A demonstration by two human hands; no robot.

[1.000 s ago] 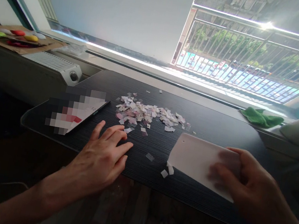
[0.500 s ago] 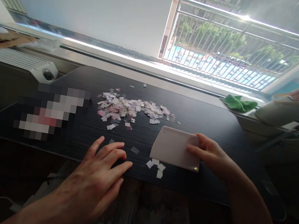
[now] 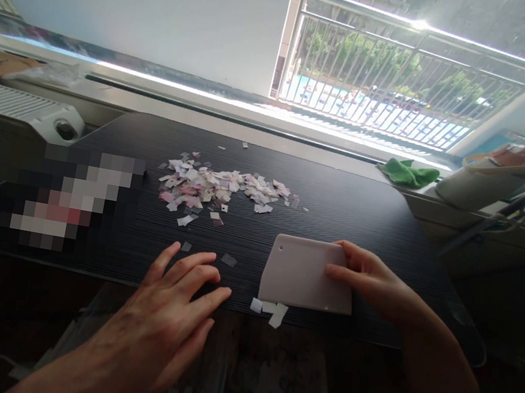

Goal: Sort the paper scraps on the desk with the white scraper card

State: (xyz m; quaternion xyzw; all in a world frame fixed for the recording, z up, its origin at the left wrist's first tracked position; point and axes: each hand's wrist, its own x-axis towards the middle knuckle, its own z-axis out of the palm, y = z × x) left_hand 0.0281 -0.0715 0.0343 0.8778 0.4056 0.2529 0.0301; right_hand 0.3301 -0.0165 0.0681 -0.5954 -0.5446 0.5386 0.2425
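My right hand (image 3: 370, 280) grips the right side of a pale plastic scraper (image 3: 306, 279), a flat board with a small hole in one corner. The scraper's lower edge is close to the front edge of the dark table (image 3: 370, 222). Several white paper scraps (image 3: 277, 314) lie along that edge, at the table's rim. My left hand (image 3: 176, 310) hovers at the front of the table with its fingers spread, holding nothing. A clear scrap (image 3: 229, 260) lies just beyond its fingertips. Farther back spreads a loose heap of white and pinkish scraps (image 3: 214, 184).
A blurred-out patch (image 3: 73, 200) covers something at the table's left. A white radiator (image 3: 19, 106) stands to the left. On the sill at the right are a green cloth (image 3: 409, 173) and a pale container (image 3: 478, 180). Below the front edge it is dark, with faint shapes.
My right hand has drawn the scraper nearer to me, shifting the few white scraps toward the table's front edge. My left hand stays spread. The view has shifted slightly.
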